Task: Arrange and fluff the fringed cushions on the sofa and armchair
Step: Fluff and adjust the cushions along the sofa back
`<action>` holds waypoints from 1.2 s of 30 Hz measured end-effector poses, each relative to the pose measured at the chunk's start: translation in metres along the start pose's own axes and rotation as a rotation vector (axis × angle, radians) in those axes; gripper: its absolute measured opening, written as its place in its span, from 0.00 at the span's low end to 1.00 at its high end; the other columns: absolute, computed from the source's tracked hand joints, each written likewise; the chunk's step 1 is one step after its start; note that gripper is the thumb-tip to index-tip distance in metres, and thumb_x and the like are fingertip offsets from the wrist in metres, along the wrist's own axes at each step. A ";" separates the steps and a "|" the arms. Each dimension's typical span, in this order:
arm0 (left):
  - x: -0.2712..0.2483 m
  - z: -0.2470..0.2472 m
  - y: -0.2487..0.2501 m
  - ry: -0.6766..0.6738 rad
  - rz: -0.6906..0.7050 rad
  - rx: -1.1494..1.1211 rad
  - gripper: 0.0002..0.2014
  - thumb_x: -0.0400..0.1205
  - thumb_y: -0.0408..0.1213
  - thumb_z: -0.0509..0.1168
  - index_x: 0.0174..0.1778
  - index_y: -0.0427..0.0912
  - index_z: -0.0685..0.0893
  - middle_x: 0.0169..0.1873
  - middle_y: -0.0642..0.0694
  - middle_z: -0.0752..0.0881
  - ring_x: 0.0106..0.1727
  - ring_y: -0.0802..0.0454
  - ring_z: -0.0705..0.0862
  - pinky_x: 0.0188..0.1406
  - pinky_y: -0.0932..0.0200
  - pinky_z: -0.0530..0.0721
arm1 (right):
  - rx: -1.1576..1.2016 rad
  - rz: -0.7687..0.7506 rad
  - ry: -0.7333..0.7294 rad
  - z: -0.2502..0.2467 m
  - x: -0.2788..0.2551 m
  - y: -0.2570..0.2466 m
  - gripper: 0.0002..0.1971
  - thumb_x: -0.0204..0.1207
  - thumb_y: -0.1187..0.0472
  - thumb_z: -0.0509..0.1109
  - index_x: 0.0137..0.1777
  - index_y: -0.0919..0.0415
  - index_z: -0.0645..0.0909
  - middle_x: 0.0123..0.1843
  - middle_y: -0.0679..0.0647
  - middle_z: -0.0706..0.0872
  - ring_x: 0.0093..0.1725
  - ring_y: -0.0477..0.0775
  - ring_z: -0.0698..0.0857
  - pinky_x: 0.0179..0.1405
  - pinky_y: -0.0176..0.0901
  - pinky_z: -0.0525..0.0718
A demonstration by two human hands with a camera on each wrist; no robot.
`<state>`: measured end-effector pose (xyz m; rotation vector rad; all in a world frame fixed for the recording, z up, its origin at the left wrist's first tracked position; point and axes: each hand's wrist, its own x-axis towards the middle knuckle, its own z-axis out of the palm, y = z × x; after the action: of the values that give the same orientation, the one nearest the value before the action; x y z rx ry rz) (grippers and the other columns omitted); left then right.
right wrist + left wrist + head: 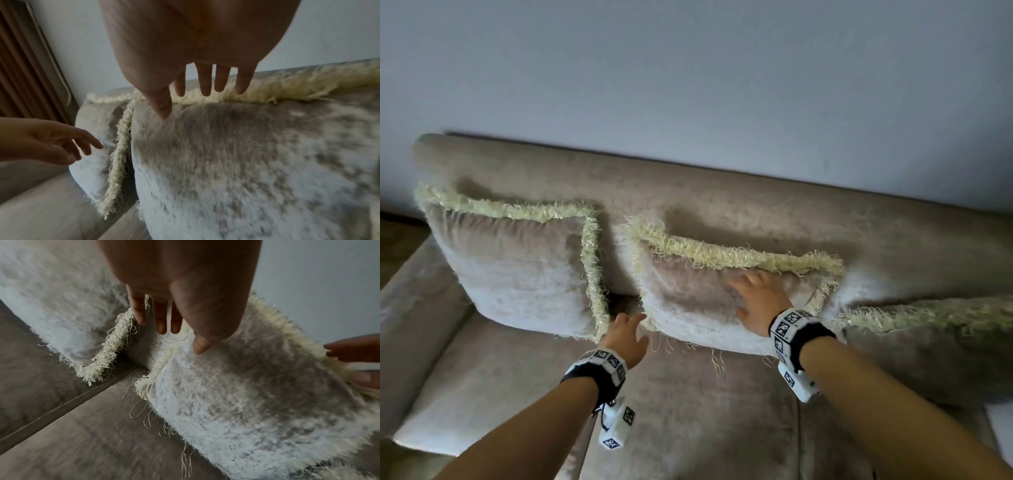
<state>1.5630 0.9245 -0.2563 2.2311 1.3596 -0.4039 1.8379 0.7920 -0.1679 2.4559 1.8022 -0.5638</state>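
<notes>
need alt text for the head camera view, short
A right hand lies flat on the middle cushion of a beige sofa, while the left hand reaches for its lower corner. Another fringed cushion leans beside it.

Both forearms bare, no sleeves. Each wrist wore a black strap (812,337) ringed with white marker blocks (604,359); a white camera box (617,425) hung beneath.

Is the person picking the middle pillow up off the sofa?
No, the middle cushion still leans on the sofa, with the right hand laid flat on its front and the left hand open beside it.
</notes>
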 end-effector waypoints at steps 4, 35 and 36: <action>0.056 0.011 -0.020 -0.050 0.032 -0.049 0.32 0.80 0.53 0.64 0.80 0.53 0.63 0.74 0.42 0.68 0.73 0.41 0.71 0.71 0.42 0.75 | -0.115 0.032 -0.018 0.015 0.051 -0.014 0.36 0.76 0.45 0.66 0.82 0.41 0.56 0.85 0.55 0.53 0.84 0.63 0.50 0.81 0.67 0.48; 0.131 0.067 0.016 0.134 0.343 -0.263 0.34 0.74 0.37 0.75 0.73 0.32 0.71 0.54 0.31 0.86 0.43 0.29 0.86 0.40 0.48 0.82 | -0.331 0.114 -0.069 0.035 0.048 0.047 0.25 0.78 0.55 0.67 0.71 0.48 0.62 0.60 0.62 0.75 0.54 0.65 0.79 0.48 0.55 0.78; 0.121 0.056 0.022 0.140 0.402 -0.256 0.35 0.74 0.39 0.76 0.74 0.33 0.70 0.53 0.33 0.86 0.43 0.30 0.86 0.38 0.48 0.82 | -0.327 0.121 -0.068 0.026 0.038 0.053 0.24 0.77 0.56 0.68 0.69 0.49 0.62 0.58 0.62 0.76 0.50 0.64 0.79 0.43 0.53 0.77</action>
<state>1.6383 0.9751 -0.3562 2.2699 0.9280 0.0655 1.8904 0.8028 -0.2134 2.2749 1.5633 -0.3102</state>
